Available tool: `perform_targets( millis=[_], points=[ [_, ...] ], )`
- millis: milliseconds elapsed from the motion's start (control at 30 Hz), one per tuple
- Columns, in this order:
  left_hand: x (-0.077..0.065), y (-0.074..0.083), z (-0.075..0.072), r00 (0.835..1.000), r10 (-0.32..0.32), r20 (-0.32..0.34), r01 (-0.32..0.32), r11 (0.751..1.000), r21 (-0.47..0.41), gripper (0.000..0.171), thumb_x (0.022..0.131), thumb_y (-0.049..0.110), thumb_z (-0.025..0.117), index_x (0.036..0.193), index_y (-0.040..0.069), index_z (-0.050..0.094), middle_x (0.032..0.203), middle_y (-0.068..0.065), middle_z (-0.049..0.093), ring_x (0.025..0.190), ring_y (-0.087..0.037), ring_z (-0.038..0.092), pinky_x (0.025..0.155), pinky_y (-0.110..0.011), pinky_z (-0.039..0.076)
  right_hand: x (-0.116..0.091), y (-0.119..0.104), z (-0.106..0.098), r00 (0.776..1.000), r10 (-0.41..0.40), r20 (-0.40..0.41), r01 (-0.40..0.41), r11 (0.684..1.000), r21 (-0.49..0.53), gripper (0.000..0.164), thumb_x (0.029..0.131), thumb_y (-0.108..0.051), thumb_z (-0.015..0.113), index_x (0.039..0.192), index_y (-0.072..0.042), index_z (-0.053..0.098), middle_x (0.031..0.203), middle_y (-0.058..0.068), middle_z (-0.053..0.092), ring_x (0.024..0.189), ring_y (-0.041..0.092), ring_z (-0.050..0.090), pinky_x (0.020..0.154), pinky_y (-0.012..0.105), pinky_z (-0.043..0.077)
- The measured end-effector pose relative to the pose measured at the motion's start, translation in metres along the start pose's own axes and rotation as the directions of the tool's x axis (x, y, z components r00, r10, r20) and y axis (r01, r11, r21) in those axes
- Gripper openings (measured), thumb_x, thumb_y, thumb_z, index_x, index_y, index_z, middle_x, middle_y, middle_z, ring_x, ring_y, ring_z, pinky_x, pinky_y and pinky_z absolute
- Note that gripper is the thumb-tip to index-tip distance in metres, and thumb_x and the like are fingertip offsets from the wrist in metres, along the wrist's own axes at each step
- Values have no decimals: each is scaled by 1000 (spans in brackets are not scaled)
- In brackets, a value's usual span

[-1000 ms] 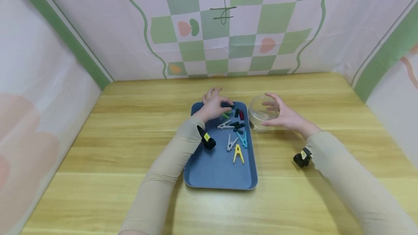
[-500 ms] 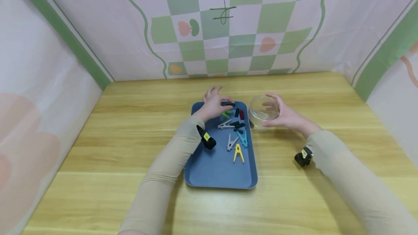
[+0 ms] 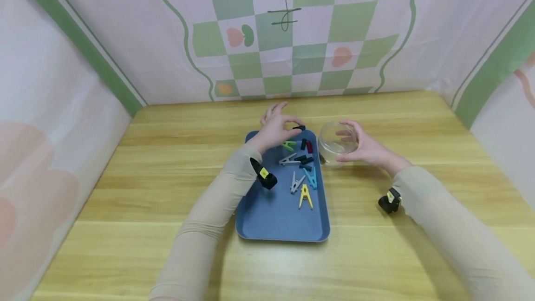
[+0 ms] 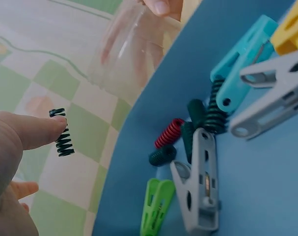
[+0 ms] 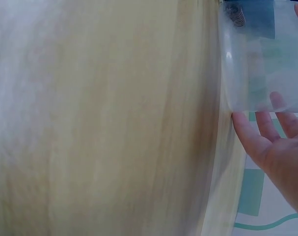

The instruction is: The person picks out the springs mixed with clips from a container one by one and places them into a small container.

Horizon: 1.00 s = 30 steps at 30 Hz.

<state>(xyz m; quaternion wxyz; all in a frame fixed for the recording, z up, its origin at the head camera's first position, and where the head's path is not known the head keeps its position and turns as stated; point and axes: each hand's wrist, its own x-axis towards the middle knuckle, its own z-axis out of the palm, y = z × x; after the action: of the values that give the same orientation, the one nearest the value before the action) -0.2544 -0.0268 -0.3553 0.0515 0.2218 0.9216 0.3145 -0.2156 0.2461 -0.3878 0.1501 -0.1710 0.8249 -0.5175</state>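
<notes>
My left hand (image 3: 274, 130) pinches a dark coil spring (image 4: 64, 142) between thumb and finger, held over the far end of the blue tray (image 3: 276, 224). My right hand (image 3: 368, 148) grips a clear round jar (image 3: 334, 150) standing just right of the tray. In the right wrist view, a coil spring (image 5: 235, 15) shows through the jar's wall. Below my left hand, the tray holds a green clothespin (image 4: 156, 206), a red spring (image 4: 169, 132), several dark green springs (image 4: 162, 156) and a grey clothespin (image 4: 198, 189).
Nearer in the tray lie a blue clothespin (image 3: 311, 179), another grey clothespin (image 3: 296, 183) and a yellow clothespin (image 3: 305, 196). The wooden table (image 3: 167, 175) extends around the tray, up to a patterned cloth (image 3: 238, 64) at the back.
My left hand has lifted the dark spring and shifted slightly right and away, uncovering more of the green clothespin. The right hand and jar have stayed put.
</notes>
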Motion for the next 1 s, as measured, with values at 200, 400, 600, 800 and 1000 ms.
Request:
perform_targets(
  millis=[200,400,600,800,1000],
  points=[
    [1,8,-6,1000,12,-14,-12,1000,-1,20,90,31,64,108,24,71,159,-6,13,146,-29,-2,112,-57,1,-1,-2,-1,1000,3,1,-3,1000,-13,102,74,0,76,147,-4,6,146,32,26,132,50,29,104,61,29],
    [1,14,-11,999,31,-21,-31,1000,-4,19,90,31,65,106,24,71,158,-7,13,145,-29,-1,112,-58,3,0,-2,-1,1000,11,10,-10,1000,-14,104,74,0,77,148,-6,4,147,31,26,132,49,30,103,60,30],
    [0,21,-12,998,55,-22,-56,998,-20,19,91,31,64,108,25,71,159,-6,13,145,-28,-2,110,-61,4,-1,-1,-1,1000,20,14,-19,1000,-25,104,75,-4,77,149,-7,4,148,29,26,132,48,30,104,60,30],
    [3,27,-7,998,55,12,-55,998,-7,21,91,34,62,110,27,70,159,-4,11,146,-27,-4,111,-60,3,-2,-1,-1,1000,14,10,-14,1000,-11,101,76,-1,76,148,-6,4,148,30,26,132,48,31,103,59,31],
    [5,33,0,998,61,33,-61,998,-8,22,92,34,62,111,28,69,159,-2,11,146,-27,-3,111,-59,3,-1,-1,-1,1000,11,13,-10,1000,-15,100,77,0,74,148,-6,4,147,31,26,132,49,31,101,59,33]
  ],
)
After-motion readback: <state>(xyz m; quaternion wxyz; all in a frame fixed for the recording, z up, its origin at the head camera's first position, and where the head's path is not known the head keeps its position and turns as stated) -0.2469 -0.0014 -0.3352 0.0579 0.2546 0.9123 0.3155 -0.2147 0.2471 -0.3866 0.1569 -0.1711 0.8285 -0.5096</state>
